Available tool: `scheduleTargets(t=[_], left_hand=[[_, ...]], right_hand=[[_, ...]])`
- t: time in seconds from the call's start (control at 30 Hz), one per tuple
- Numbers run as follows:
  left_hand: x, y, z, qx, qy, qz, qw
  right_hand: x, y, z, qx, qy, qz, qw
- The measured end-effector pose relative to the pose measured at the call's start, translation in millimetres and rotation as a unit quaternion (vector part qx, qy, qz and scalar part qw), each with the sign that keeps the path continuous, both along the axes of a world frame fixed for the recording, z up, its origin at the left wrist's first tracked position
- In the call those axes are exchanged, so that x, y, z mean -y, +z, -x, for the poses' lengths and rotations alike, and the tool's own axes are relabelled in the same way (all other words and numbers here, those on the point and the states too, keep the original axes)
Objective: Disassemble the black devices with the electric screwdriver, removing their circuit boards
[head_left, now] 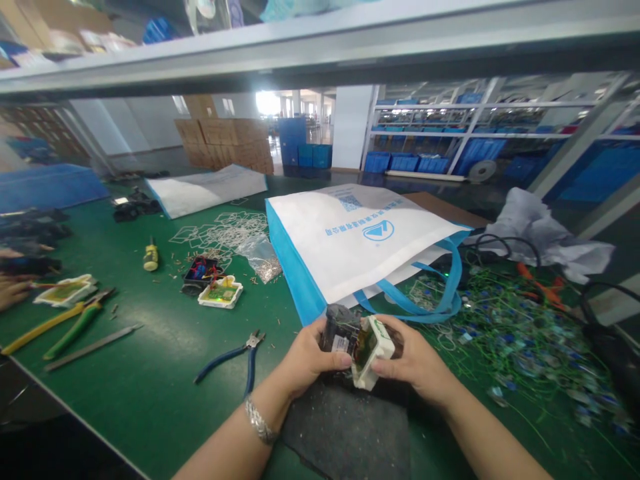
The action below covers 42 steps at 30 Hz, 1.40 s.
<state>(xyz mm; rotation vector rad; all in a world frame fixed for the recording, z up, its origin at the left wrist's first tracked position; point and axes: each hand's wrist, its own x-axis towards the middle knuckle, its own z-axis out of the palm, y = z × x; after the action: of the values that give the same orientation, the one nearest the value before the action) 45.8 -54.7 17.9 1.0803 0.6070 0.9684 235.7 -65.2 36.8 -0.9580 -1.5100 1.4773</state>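
My left hand (pixel 313 353) is closed round a black housing (pixel 341 333) with a small white label. Beside it, my right hand (pixel 407 357) grips a white casing (pixel 374 353) that stands tilted against the black part, its inner side facing left. Both pieces are held over a dark mat (pixel 355 427) near the table's front edge. Blue-handled pliers (pixel 250 353) lie with handles apart, left of my left hand. Behind my hands stands a white and blue bag (pixel 355 247) with blue handles.
An opened black unit (pixel 197 275) and a white cover with a circuit board (pixel 221 292) lie left of centre. Further left are a yellow screwdriver (pixel 151 257), yellow-green pliers (pixel 83 310), a file (pixel 93 347) and another person's hand (pixel 13 290). Tangled green wires (pixel 520 333) cover the right side.
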Motion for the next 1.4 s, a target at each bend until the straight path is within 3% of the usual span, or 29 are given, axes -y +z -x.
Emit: scheduleTargets(t=[0.2,0.4,0.67,0.83,0.93,1.13,1.27,1.33,1.4], left_hand=[[-2,-0.9,-4,-0.011,0.033,-0.002,0.999],[2,-1.1,-7,-0.063,0.049,-0.040,0.996],[7,0.1,-9,-0.177,0.074,-0.099,0.976],[8,-6.7,-11,-0.192,0.104,-0.086,0.972],[7,-6.7,-11,-0.156,0.107,-0.078,0.979],[5,2.2,-9,-0.083,0.131,0.006,0.988],[5,3.9,-11,-0.036,0.151,0.043,0.987],[6,3.2,-12,-0.022,0.151,0.048,0.987],[6,2.1,-13,-0.009,0.147,0.049,0.988]], right_hand=[[-1,-1.1,-15,0.097,0.003,-0.045,0.994],[8,13.6,-6,0.213,-0.129,-0.164,0.955],[20,24.8,11,0.229,-0.189,-0.287,0.911],[20,17.8,14,0.356,-0.274,-0.353,0.821],[11,10.7,5,0.394,-0.323,-0.357,0.783],[-9,18.2,-59,0.508,-0.442,-0.298,0.676],[-6,33.5,-88,0.610,-0.459,-0.255,0.593],[-2,36.6,-80,0.630,-0.422,-0.265,0.596],[2,35.1,-60,0.615,-0.341,-0.296,0.646]])
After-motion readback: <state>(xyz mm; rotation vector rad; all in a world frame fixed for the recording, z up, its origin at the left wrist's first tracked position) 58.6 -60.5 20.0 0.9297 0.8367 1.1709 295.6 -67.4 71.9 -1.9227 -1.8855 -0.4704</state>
